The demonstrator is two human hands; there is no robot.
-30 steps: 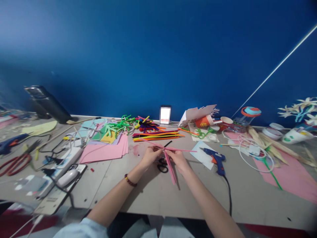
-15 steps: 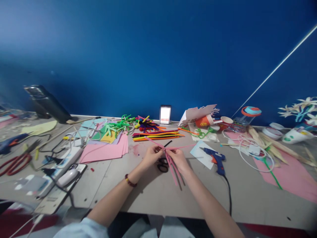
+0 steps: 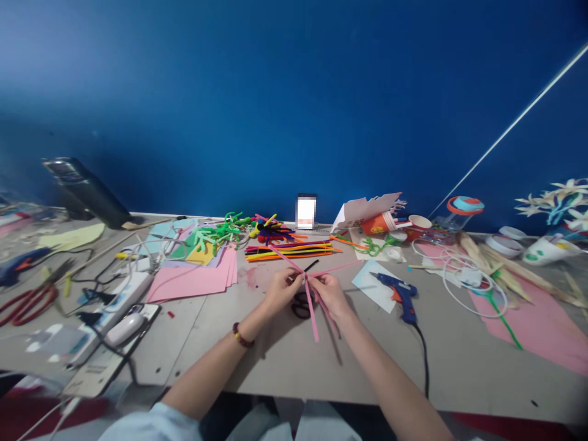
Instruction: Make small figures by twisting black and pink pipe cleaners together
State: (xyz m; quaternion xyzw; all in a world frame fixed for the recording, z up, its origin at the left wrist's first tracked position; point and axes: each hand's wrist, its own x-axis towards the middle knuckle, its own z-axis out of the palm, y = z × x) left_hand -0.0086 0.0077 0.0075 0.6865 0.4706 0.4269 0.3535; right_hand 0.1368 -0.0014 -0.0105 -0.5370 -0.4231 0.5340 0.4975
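Several pink pipe cleaners (image 3: 311,315) cross at one point between my hands, their ends spreading to the back left, to the right and toward me. My left hand (image 3: 283,290) pinches them just left of the crossing. On the other side, my right hand (image 3: 331,295) is closed on them, fingertips close to the left ones. Below the hands lies a pair of dark-handled scissors (image 3: 301,308), partly covered by them. Behind is a row of red, yellow and orange pipe cleaners (image 3: 289,250) on the table (image 3: 215,349).
A blue glue gun (image 3: 402,295) rests at the right on light blue paper (image 3: 374,283). Pink paper sheets (image 3: 193,278), a power strip (image 3: 113,315) and red-handled scissors (image 3: 32,300) lie to the left. A phone (image 3: 306,212) stands against the wall; a paper cup (image 3: 379,225) lies behind the glue gun.
The pink strands hanging toward me have shifted: one front end now points more straight down and left, another sits closer to my right hand. Both hands stay nearly in place.
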